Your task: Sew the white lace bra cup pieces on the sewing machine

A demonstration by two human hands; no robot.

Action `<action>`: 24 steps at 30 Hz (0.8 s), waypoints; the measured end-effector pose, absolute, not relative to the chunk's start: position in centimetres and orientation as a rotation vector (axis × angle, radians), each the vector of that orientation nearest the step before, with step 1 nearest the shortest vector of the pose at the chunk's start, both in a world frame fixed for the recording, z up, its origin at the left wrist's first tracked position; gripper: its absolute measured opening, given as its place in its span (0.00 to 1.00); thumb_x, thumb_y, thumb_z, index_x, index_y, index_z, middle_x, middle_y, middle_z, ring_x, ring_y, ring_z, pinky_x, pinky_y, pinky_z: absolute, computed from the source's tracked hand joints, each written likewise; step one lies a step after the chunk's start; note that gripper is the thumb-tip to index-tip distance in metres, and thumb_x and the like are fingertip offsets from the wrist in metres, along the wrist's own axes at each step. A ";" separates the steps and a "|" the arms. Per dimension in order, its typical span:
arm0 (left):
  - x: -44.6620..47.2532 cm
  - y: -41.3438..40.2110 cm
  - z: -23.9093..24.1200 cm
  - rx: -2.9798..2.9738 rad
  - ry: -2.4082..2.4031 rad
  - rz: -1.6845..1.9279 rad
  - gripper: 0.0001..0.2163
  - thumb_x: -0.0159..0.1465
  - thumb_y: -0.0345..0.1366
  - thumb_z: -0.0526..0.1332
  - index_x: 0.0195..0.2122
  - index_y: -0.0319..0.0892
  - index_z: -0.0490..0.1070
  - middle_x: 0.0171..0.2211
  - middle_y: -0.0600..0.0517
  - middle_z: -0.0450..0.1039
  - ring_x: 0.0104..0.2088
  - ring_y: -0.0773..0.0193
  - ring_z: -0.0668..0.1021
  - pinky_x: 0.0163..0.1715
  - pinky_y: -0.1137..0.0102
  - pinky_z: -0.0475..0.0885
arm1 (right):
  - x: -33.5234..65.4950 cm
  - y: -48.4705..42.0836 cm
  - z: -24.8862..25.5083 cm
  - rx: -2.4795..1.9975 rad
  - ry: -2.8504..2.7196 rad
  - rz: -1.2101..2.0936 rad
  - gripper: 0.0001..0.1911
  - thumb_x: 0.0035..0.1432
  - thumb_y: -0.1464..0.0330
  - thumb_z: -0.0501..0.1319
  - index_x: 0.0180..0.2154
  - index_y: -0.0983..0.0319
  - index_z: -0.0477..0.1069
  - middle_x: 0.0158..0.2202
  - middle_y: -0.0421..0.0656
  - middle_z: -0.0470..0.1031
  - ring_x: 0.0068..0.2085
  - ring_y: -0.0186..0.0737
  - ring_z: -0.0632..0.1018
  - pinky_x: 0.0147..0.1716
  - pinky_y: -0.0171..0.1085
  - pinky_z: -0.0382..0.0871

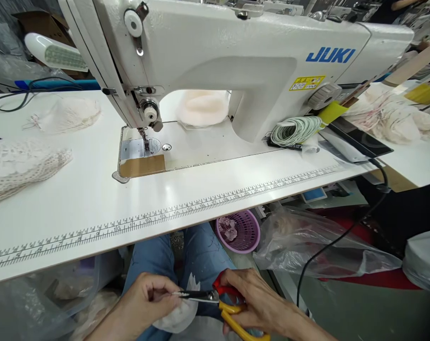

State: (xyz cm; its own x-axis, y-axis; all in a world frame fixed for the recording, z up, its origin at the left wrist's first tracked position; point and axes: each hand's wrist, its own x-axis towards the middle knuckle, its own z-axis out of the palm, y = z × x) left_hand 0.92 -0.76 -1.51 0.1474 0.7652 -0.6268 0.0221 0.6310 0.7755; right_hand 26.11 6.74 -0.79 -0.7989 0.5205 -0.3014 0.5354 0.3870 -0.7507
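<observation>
Step in hand, by my judgement: snipping at the fabric edge. Your left hand (153, 303), thumb against forefinger, pinches the white fabric (179, 318) over your lap (206, 248), by the counter (76, 203). Your right hand (257, 300) curls around the scissors (229, 308). Next move likely calls for steady tension, blades clear of skin.

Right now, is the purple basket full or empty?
Neither, only partly filled: crumpled scraps sit at one side, and bare basket shows beside them.
</observation>
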 end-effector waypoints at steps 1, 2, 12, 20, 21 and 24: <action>0.9 -0.7 -1.4 0.746 1.331 0.602 0.24 0.45 0.58 0.67 0.25 0.37 0.80 0.18 0.50 0.70 0.19 0.71 0.63 0.20 0.75 0.58 | 26.2 6.7 -0.9 0.986 2.608 -1.423 0.25 0.44 0.51 0.67 0.35 0.61 0.64 0.25 0.33 0.65 0.24 0.30 0.64 0.22 0.30 0.48; 0.8 -0.6 -1.2 0.751 1.326 0.585 0.25 0.46 0.58 0.67 0.26 0.36 0.80 0.19 0.50 0.70 0.20 0.71 0.62 0.20 0.75 0.57 | 26.2 6.7 -0.9 0.983 2.610 -1.428 0.25 0.43 0.51 0.68 0.34 0.61 0.64 0.25 0.33 0.64 0.24 0.29 0.64 0.22 0.30 0.48; 0.9 0.3 0.3 0.809 1.311 0.443 0.28 0.45 0.60 0.65 0.26 0.34 0.79 0.16 0.57 0.54 0.19 0.72 0.54 0.19 0.74 0.51 | 26.5 6.5 -1.1 0.968 2.599 -1.408 0.22 0.43 0.57 0.70 0.34 0.61 0.64 0.25 0.34 0.66 0.23 0.30 0.65 0.23 0.30 0.49; 0.9 -0.2 -0.2 0.799 1.304 0.433 0.31 0.45 0.62 0.64 0.27 0.31 0.78 0.18 0.53 0.60 0.21 0.70 0.57 0.21 0.73 0.51 | 26.4 6.4 -0.9 0.969 2.645 -1.321 0.24 0.44 0.52 0.67 0.36 0.61 0.63 0.27 0.36 0.68 0.24 0.32 0.67 0.24 0.32 0.50; 0.8 -0.2 -0.2 0.806 1.306 0.434 0.31 0.45 0.62 0.64 0.27 0.31 0.78 0.19 0.53 0.60 0.21 0.70 0.57 0.21 0.73 0.51 | 26.4 6.4 -1.1 0.966 2.644 -1.336 0.25 0.44 0.51 0.67 0.35 0.61 0.63 0.26 0.35 0.67 0.24 0.32 0.66 0.24 0.32 0.49; 0.8 -0.1 -0.1 0.816 1.310 0.430 0.31 0.45 0.61 0.64 0.27 0.31 0.79 0.18 0.54 0.58 0.21 0.70 0.57 0.20 0.73 0.51 | 26.5 6.6 -1.4 0.951 2.630 -1.377 0.24 0.44 0.51 0.67 0.35 0.61 0.63 0.25 0.34 0.65 0.23 0.30 0.64 0.23 0.31 0.48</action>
State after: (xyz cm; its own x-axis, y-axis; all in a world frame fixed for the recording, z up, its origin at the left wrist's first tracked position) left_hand 0.84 -0.15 -0.10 0.2361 0.6980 -0.6760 0.1611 0.6580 0.7356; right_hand 26.49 6.60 -1.42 -0.8136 0.5038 -0.2902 0.5256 0.4239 -0.7376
